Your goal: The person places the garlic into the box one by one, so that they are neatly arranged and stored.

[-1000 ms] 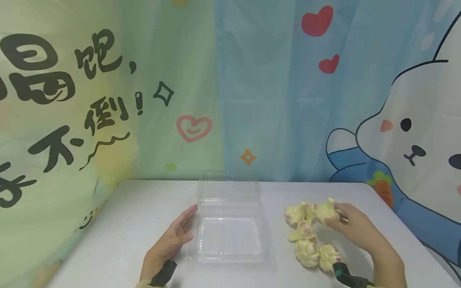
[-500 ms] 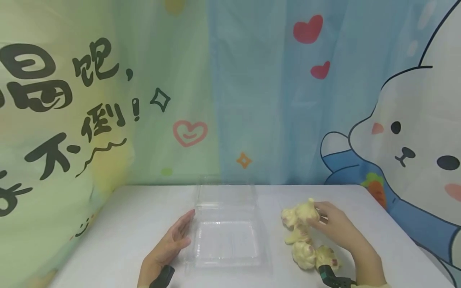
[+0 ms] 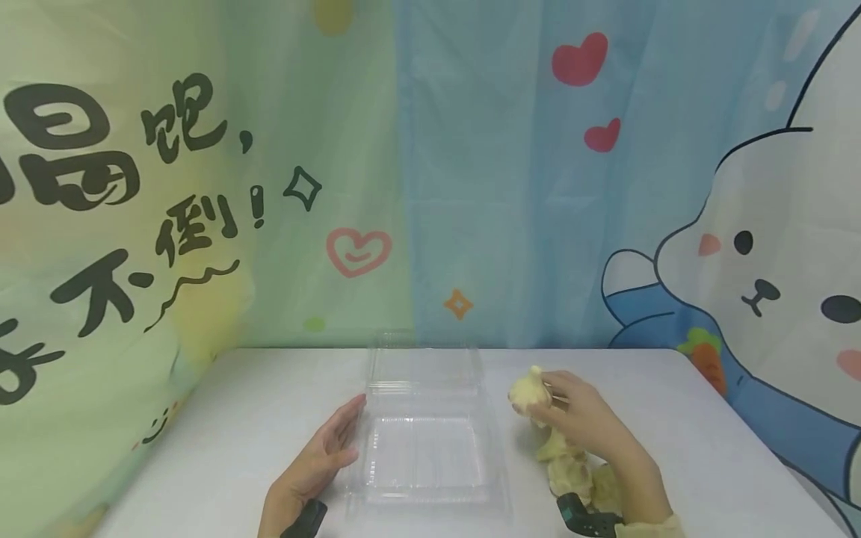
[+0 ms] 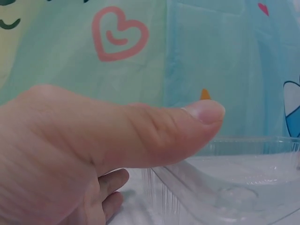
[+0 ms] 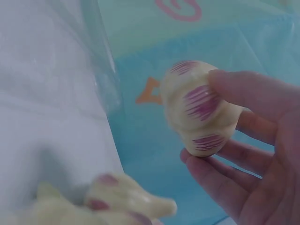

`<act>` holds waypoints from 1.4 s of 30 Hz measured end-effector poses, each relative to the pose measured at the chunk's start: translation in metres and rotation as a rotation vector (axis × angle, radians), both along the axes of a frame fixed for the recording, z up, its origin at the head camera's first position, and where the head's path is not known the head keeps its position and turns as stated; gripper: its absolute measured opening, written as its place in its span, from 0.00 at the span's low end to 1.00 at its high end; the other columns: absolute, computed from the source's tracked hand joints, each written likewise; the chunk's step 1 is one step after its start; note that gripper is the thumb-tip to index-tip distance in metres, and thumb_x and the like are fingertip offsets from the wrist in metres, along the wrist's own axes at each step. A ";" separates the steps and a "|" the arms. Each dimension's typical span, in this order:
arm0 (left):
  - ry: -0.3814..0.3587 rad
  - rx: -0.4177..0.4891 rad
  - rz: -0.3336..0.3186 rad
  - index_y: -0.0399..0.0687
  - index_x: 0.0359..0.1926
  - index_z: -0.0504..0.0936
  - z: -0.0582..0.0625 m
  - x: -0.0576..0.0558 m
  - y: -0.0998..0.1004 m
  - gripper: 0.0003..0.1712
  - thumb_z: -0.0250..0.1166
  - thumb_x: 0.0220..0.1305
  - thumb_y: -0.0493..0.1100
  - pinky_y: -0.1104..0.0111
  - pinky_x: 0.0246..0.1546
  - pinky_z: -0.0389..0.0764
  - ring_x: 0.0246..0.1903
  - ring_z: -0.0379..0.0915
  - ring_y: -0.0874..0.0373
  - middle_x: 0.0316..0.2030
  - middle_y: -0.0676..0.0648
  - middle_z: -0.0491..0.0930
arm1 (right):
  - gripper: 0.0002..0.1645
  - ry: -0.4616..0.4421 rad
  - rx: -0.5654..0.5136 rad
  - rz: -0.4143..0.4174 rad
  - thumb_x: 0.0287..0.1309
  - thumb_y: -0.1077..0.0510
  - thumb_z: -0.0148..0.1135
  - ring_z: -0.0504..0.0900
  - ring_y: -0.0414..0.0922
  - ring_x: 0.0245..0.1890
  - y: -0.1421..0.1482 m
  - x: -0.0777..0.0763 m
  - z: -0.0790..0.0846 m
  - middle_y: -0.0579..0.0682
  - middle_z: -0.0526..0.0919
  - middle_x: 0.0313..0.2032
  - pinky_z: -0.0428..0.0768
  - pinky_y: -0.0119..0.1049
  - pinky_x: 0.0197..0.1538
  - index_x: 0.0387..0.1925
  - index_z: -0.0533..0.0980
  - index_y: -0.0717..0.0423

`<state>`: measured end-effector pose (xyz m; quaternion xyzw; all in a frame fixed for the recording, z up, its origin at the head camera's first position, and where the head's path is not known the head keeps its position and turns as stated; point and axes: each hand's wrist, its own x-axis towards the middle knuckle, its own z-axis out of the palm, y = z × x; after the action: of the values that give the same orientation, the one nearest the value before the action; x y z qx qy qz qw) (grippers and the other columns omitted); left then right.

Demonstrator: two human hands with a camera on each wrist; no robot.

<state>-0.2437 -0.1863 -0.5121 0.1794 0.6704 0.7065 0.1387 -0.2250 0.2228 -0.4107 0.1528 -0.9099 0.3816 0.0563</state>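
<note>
My right hand (image 3: pixel 578 411) pinches a cream-coloured garlic bulb (image 3: pixel 528 393) between thumb and fingers, raised above the table. Purple streaks mark the held bulb in the right wrist view, where the hand (image 5: pixel 253 140) is seen from its thumb side. Several other garlic bulbs (image 3: pixel 568 472) lie together beneath that hand, partly hidden by the wrist and its camera. A clear plastic box (image 3: pixel 427 456) with its lid (image 3: pixel 425 366) folded back stands in the middle. Beside its left wall is my left hand (image 3: pixel 319 454), fingers fairly straight; its thumb (image 4: pixel 168 131) crosses in front of the box in the left wrist view.
The white table (image 3: pixel 202 448) ends at a printed curtain (image 3: pixel 471 187) behind. The lid reaches close to the table's far edge. A strip of table separates the box from the garlic on its right.
My right hand has moved left toward the box, lifting the garlic bulb away from the others. My left hand has stayed beside the box. The head view has tilted and shifted slightly.
</note>
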 end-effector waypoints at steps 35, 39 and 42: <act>-0.048 -0.021 0.025 0.47 0.73 0.52 0.000 0.001 0.000 0.49 0.67 0.55 0.40 0.54 0.73 0.34 0.75 0.28 0.49 0.75 0.46 0.41 | 0.28 -0.019 -0.099 0.145 0.52 0.55 0.68 0.78 0.57 0.55 -0.100 -0.029 -0.017 0.60 0.78 0.54 0.79 0.43 0.56 0.54 0.75 0.63; -0.044 -0.020 0.012 0.48 0.73 0.51 0.000 0.000 0.001 0.49 0.67 0.55 0.39 0.58 0.73 0.35 0.75 0.28 0.51 0.76 0.47 0.41 | 0.30 -0.036 -0.092 0.138 0.52 0.55 0.68 0.78 0.57 0.55 -0.109 -0.029 -0.015 0.60 0.78 0.55 0.79 0.43 0.57 0.56 0.74 0.63; -0.042 -0.008 0.002 0.47 0.73 0.50 0.001 -0.001 0.001 0.49 0.66 0.55 0.38 0.58 0.73 0.33 0.75 0.27 0.51 0.76 0.46 0.40 | 0.30 -0.029 -0.088 0.141 0.52 0.55 0.68 0.79 0.57 0.54 -0.116 -0.030 -0.015 0.61 0.79 0.54 0.80 0.44 0.56 0.56 0.74 0.63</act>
<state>-0.2445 -0.1849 -0.5113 0.1633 0.6704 0.7075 0.1526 -0.2551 0.1068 -0.4254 0.2082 -0.8800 0.4262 0.0229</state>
